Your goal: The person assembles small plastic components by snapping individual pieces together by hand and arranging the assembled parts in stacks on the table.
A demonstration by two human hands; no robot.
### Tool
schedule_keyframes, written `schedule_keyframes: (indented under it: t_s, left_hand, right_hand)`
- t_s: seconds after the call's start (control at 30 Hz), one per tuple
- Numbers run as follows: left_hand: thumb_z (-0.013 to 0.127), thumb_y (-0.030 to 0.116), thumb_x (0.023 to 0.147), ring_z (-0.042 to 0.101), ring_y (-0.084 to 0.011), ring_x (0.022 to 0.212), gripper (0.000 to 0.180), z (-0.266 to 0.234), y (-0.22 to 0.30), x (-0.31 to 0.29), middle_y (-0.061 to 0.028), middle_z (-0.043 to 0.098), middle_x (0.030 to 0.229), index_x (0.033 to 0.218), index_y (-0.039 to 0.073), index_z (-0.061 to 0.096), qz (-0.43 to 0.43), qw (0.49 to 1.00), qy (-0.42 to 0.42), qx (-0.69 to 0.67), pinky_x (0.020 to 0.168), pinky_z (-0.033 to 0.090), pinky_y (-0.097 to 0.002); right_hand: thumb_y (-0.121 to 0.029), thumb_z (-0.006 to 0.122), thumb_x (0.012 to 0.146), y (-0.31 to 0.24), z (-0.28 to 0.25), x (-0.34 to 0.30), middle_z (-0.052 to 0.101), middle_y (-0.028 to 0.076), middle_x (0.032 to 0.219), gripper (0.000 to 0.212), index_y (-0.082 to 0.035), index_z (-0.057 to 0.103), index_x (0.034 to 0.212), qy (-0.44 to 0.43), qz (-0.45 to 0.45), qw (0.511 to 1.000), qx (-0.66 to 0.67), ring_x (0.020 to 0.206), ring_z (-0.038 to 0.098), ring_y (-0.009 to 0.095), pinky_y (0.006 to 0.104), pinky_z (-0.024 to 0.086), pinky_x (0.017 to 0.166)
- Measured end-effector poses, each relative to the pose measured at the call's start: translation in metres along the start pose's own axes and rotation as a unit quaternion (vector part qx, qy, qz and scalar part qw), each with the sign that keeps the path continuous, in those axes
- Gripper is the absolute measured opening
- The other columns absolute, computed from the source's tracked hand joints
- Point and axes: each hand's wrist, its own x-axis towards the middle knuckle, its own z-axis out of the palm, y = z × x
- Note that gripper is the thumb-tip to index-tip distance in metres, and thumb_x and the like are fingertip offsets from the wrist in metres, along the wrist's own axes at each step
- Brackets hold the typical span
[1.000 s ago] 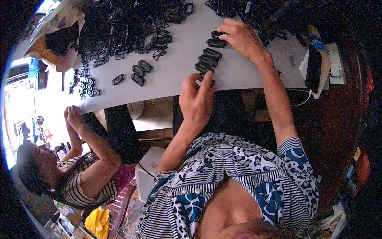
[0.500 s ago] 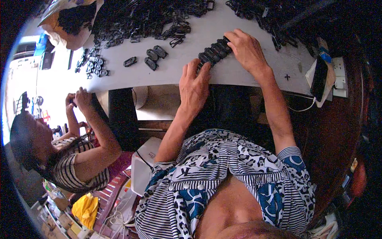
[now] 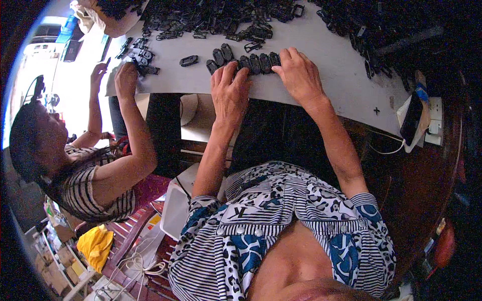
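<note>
A row of black, ribbed oval parts stands side by side on the white table near its front edge. At the row's left end are the fingers of my left hand, closed against it and partly covering the end pieces. My right hand grips the other end, thumb toward me and fingers bent over the far side. Just left of the row lie more loose oval parts, and a single oval part lies farther left.
Heaps of black frame-like parts cover the back of the white table. A co-worker's hand is at a small pile on the left. A phone-like black device with a white cable stands by a power strip at the right.
The row has come down and left, from slanted to nearly level, beside the loose oval parts. Both hands moved with it. The co-worker's hands moved apart, one reaching the small pile.
</note>
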Motion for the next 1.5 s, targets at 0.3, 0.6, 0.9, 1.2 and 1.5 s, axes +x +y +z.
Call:
schedule_keyframes:
  t_s: [0.3,0.6,0.9,1.2,1.5]
  left_hand:
    - [0.074,0.026,0.075,0.028,-0.0421,0.132,0.069,-0.004,-0.010,-0.004,-0.0235,0.029,0.145,0.136,0.015,0.044,-0.105,0.990,0.092,0.030,0.106,0.024,-0.0524]
    - [0.051,0.053,0.089,0.019,-0.0444,0.139,0.067,0.001,-0.051,0.013,-0.0253,0.022,0.150,0.144,0.020,0.036,-0.192,0.974,-0.020,0.117,0.110,0.019,-0.0542]
    - [0.053,0.051,0.089,0.025,-0.0437,0.136,0.060,-0.008,-0.104,0.026,-0.0247,0.028,0.148,0.139,0.019,0.043,-0.169,0.979,0.019,0.114,0.108,0.024,-0.0527]
    - [0.050,0.047,0.091,0.022,-0.0405,0.139,0.058,-0.020,-0.145,0.038,-0.0236,0.028,0.149,0.140,0.017,0.043,-0.151,0.984,0.000,0.095,0.111,0.022,-0.0483]
    - [0.071,0.002,0.070,0.048,-0.0340,0.110,0.040,-0.001,-0.046,0.051,-0.0123,0.056,0.120,0.109,0.009,0.063,0.003,0.996,0.093,-0.007,0.094,0.041,-0.0431]
  right_hand:
    - [-0.025,0.067,0.083,-0.020,0.007,0.015,0.059,0.018,0.097,0.031,0.001,0.057,0.097,0.002,-0.011,1.000,0.010,0.091,0.062,0.033,0.0416,0.053,0.077]
    - [-0.023,0.068,0.082,-0.045,0.027,0.037,0.059,0.018,0.097,0.031,0.001,0.057,0.097,0.000,-0.038,0.999,0.036,0.093,0.061,0.034,0.0425,0.053,0.078]
    - [-0.023,0.068,0.082,-0.071,0.046,0.073,0.060,0.019,0.099,0.030,0.002,0.058,0.097,0.001,-0.061,0.996,0.061,0.094,0.062,0.036,0.0441,0.052,0.079]
    - [-0.022,0.067,0.083,-0.075,0.052,0.098,0.060,0.019,0.098,0.029,0.000,0.057,0.098,0.008,-0.076,0.992,0.102,0.091,0.062,0.038,0.0463,0.051,0.078]
    - [-0.022,0.069,0.078,0.021,0.019,0.069,0.054,0.010,0.121,0.040,-0.014,0.063,0.116,0.101,-0.099,0.988,-0.056,0.109,0.051,0.028,0.0402,0.044,0.090]
